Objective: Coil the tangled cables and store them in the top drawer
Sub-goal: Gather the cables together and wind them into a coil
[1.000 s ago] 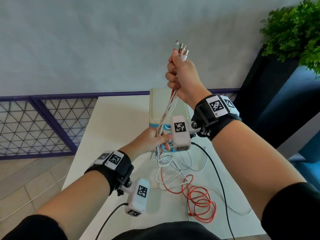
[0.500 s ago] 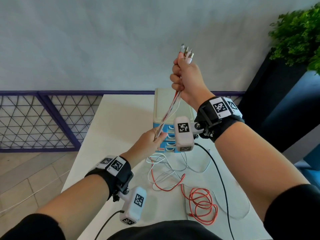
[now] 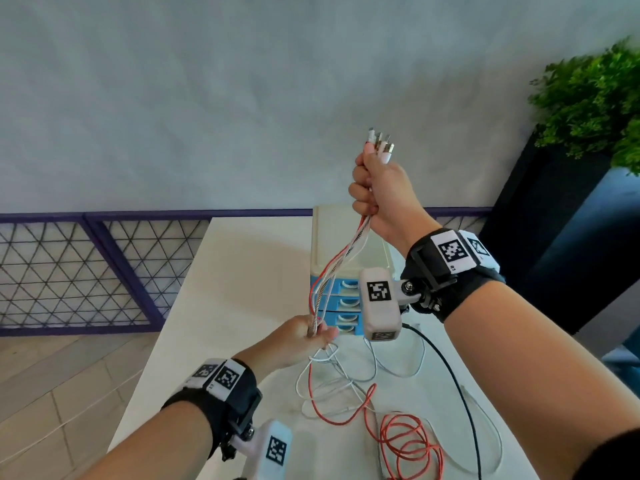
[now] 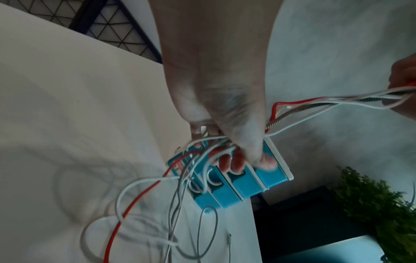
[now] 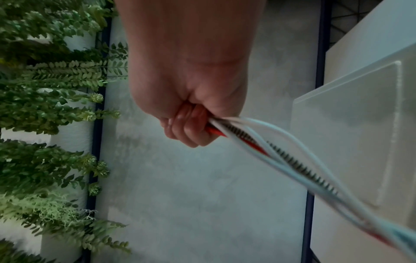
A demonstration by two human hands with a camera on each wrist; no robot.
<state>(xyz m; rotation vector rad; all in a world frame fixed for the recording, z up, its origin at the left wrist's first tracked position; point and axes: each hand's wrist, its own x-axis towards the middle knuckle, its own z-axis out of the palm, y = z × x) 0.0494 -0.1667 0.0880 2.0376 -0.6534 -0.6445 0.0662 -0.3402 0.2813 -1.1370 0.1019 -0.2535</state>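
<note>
1. Head view showed the main risk: the loose lengths of the cables (image 3: 349,261) below the left hand (image 3: 304,336) lay crossed on the worktop (image 3: 242,271), red over white. If the left hand ran down the bundle fast, I judged those loops could cinch into a knot.
2. A second risk, to my eye: the slack trailed close in front of the drawer unit (image 3: 341,237), just beyond the left hand, so a hard pull might snag its front or drag it.
3. The plug ends (image 3: 379,143) stuck out above the right hand (image 3: 381,195); a loosened fist could let one cable slip down and spoil the alignment.
4. The right hand was raised high, fingers curled into a fist round the bundle just under the plugs, forearm sloping up from the elbow.
5. The left hand was lower and nearer the body, thumb and fingers closed round the same strands, which ran taut between the two hands.
6. The top drawer (image 3: 346,284), beyond the left hand, looked closed, so nothing was stored yet.
</note>
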